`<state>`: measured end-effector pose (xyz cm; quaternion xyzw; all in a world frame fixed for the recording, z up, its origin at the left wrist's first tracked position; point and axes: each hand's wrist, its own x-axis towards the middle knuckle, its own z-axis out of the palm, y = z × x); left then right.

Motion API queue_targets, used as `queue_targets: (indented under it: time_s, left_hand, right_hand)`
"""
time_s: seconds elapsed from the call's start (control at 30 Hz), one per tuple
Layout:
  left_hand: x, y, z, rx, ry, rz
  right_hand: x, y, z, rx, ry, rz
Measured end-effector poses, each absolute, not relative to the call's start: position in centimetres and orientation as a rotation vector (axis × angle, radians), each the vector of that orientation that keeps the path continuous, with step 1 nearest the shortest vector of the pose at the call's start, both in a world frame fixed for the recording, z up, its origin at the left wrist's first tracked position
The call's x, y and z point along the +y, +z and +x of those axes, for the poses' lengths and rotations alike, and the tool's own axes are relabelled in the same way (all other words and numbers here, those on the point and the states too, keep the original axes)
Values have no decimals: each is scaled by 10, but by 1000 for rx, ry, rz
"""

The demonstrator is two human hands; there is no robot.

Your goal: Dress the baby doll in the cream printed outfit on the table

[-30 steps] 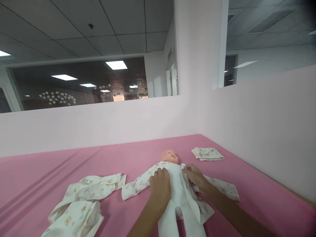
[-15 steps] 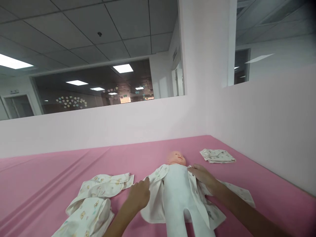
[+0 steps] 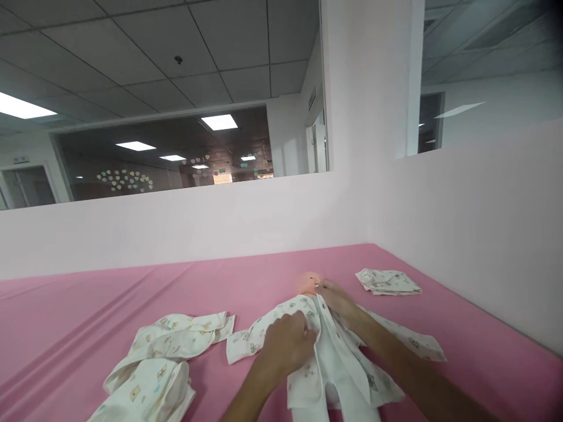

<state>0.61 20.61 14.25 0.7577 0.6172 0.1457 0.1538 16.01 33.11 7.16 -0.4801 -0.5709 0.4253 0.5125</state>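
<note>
A baby doll [image 3: 328,360] with a white cloth body lies on its back, its head [image 3: 307,283] pointing away from me. It wears an open-fronted, long-sleeved baby shirt [image 3: 253,337], white with small prints. My left hand [image 3: 290,344] is closed on the shirt's left front panel, over the doll's chest. At the neck, my right hand [image 3: 336,298] pinches the edge of the right front panel, just below the doll's head. Both sleeves lie spread out to the sides. The doll's lower legs run out of the bottom of the picture.
Crumpled printed baby clothing [image 3: 152,366] lies to the left on the pink sheet [image 3: 176,287]. A folded printed garment [image 3: 389,282] rests at the back right. White walls [image 3: 264,220] with windows above border the pink surface behind and on the right.
My left hand has moved right, bringing the left front panel over the doll's body. My right hand has moved left and up to the neck, drawing its panel inward.
</note>
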Motion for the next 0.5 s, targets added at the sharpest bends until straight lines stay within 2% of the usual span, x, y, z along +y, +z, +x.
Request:
queue_targets:
  time_s: [0.1,0.23,0.5]
  left_hand:
    - [231,139,13,1939,507,2244]
    - [273,126,26,1998,426,2255]
    - [310,91,19,1975,609,2301]
  right_hand:
    - [330,68,154,-1382,1028,-1117]
    - [329,68,150,-1381,989,-1107]
    - [339,58,142,-1447,697,-1255]
